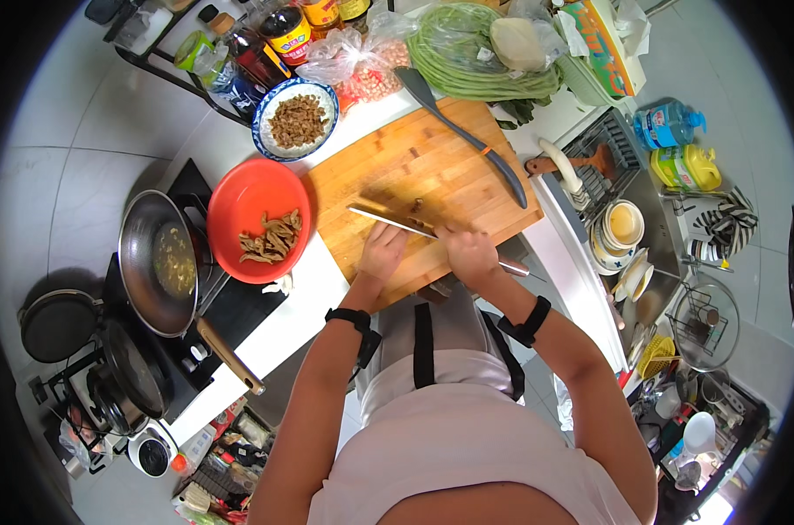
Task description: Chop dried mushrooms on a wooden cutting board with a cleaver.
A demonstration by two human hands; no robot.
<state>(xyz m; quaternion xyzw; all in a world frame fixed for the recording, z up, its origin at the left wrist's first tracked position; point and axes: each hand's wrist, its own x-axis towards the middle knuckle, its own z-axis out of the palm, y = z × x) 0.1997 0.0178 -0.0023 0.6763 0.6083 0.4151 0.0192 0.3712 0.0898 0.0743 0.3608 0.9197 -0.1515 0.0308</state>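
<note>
My right hand is closed around a kitchen knife, whose blade crosses the wooden cutting board. On the near side of the blade, my left hand rests over the board with bent fingers; whether it holds food beneath them is hidden. Small brown bits lie beyond the blade. To the left, a red plastic bowl holds brown strips. A blue-rimmed bowl behind it contains chopped brown pieces.
A dark spatula lies on the board's far right. A frying pan sits on the stove at left, its handle pointing toward me. Bottles and bagged green vegetables stand behind. Stacked bowls are in the right-hand sink.
</note>
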